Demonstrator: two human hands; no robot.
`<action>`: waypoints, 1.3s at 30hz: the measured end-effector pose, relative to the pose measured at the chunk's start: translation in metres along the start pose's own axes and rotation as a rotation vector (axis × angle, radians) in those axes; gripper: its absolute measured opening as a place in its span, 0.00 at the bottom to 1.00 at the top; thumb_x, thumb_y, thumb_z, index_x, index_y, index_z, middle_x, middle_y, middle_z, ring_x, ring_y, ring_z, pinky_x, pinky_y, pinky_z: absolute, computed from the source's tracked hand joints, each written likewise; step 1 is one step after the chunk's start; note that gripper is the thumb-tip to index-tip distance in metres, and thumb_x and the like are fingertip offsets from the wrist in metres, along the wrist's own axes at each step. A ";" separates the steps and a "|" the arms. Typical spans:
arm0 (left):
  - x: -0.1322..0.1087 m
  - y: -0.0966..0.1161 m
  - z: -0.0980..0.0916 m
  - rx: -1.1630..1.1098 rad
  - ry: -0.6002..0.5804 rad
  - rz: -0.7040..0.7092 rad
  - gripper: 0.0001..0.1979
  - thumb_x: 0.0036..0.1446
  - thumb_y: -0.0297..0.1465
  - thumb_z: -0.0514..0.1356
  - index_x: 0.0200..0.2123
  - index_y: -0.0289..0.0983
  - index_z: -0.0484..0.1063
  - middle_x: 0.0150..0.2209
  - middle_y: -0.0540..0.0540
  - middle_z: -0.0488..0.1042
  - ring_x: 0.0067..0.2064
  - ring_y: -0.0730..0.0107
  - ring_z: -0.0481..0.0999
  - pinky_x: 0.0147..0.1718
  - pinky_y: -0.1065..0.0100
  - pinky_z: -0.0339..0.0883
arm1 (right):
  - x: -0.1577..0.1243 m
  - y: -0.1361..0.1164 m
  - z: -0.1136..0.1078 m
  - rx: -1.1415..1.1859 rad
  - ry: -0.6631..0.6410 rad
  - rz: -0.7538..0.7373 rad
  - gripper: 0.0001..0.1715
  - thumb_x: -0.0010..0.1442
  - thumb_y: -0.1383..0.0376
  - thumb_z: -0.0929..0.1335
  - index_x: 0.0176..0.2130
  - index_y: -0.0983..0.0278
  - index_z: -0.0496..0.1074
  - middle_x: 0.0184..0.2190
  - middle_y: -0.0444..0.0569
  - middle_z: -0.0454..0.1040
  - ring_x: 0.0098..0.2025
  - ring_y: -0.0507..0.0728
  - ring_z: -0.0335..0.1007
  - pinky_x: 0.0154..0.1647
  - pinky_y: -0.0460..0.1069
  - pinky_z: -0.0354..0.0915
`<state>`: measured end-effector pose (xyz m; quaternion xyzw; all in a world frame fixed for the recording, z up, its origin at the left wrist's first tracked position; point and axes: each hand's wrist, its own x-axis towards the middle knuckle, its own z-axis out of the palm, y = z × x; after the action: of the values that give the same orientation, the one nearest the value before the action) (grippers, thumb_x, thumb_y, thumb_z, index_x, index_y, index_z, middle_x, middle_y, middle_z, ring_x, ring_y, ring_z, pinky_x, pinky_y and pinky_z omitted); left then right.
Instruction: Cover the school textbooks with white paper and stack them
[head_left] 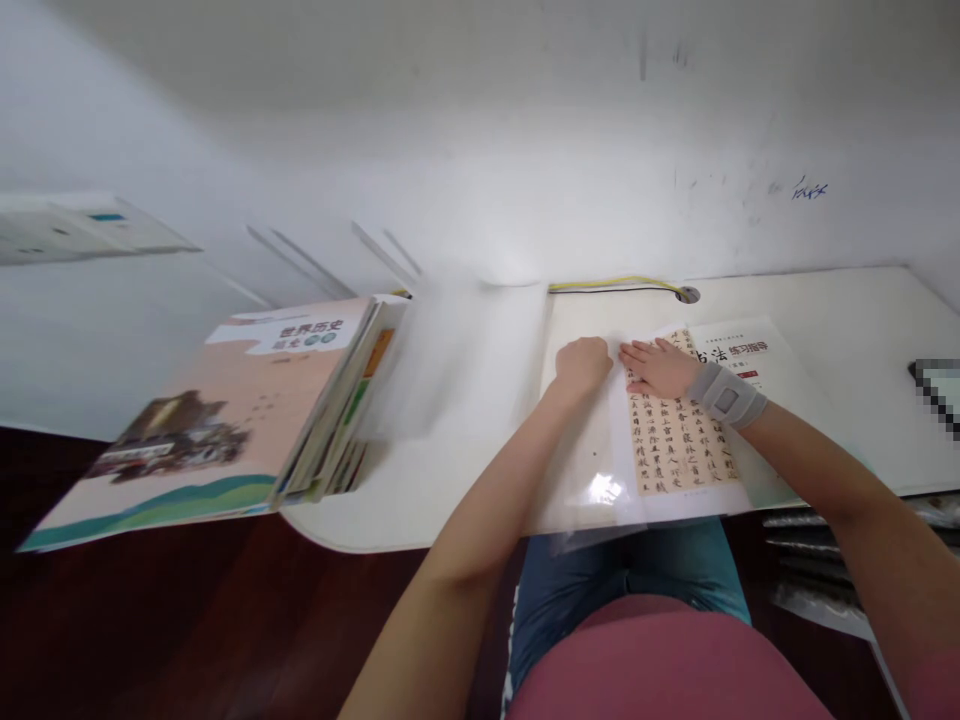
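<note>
A calligraphy workbook point(679, 445) lies on the white desk in front of me, its cover printed with columns of brush characters. Clear plastic film point(577, 490) spreads from its left side, catches a glare spot and hangs a little over the desk's front edge. My right hand point(660, 368), with a grey wrist wrap point(727, 393), rests flat on the upper left of the cover, fingers stretched to the left. Just left of the book, my left hand point(585, 365) is closed in a fist on the film. Its fingertips are hidden, so what they hold cannot be made out.
At the left, a stack of books topped by a pink history textbook point(225, 400) overhangs the desk point(405, 515). Beside it lie translucent plastic sheets point(465, 350). Yellow and black cables point(615, 285) run along the wall into a desk hole point(688, 295). A pixelated dark-edged object point(937, 395) sits far right.
</note>
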<state>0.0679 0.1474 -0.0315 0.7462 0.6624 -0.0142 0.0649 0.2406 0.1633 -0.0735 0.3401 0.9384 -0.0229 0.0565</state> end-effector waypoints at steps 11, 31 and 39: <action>0.007 -0.009 0.000 -0.004 0.144 -0.002 0.16 0.59 0.28 0.47 0.40 0.34 0.74 0.39 0.37 0.77 0.41 0.58 0.77 0.36 0.64 0.67 | 0.000 -0.014 -0.004 0.005 -0.036 -0.042 0.38 0.65 0.51 0.54 0.65 0.71 0.50 0.67 0.62 0.49 0.67 0.68 0.47 0.61 0.69 0.51; -0.141 0.037 0.024 0.007 0.116 0.684 0.31 0.64 0.47 0.44 0.61 0.31 0.60 0.63 0.35 0.59 0.66 0.55 0.54 0.61 0.51 0.51 | -0.066 0.044 -0.016 0.439 0.453 0.485 0.34 0.66 0.51 0.52 0.60 0.67 0.61 0.60 0.58 0.64 0.61 0.62 0.60 0.58 0.59 0.60; -0.112 0.027 0.047 0.084 -0.062 0.569 0.42 0.58 0.55 0.47 0.66 0.33 0.50 0.67 0.32 0.48 0.68 0.46 0.46 0.59 0.35 0.43 | -0.112 0.039 0.033 0.156 0.289 0.559 0.38 0.64 0.48 0.50 0.63 0.67 0.57 0.64 0.60 0.56 0.66 0.68 0.48 0.61 0.69 0.50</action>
<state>0.0841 0.0288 -0.0639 0.9034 0.4228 -0.0453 0.0555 0.3542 0.1196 -0.0924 0.5879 0.8023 -0.0298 -0.0993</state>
